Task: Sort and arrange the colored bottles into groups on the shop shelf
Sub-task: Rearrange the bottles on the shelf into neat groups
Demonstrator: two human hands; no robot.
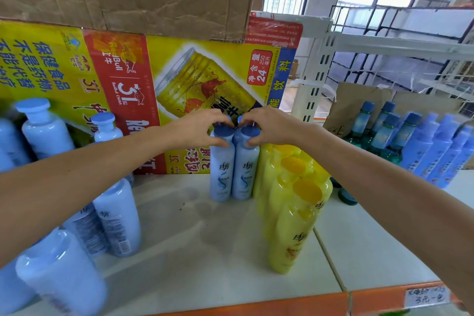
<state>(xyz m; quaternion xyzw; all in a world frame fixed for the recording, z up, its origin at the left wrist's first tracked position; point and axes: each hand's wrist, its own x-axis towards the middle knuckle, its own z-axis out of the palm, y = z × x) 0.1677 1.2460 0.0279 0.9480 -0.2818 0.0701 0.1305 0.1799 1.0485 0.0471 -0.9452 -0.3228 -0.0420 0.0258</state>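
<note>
While pale blue bottles [115,218] are crowding the shelf [205,251] below and left of the fingers, a row of yellow bottles [295,213] is running up just right of them. The left hand [202,128] is pinching the left blue bottle [221,174] by its cap, and the right hand [269,126] is pinching the right blue bottle [245,174] likewise. Both are upright and touching. Behind the fingers, perhaps a third cap is showing — then the Red Bull carton [179,72].
</note>
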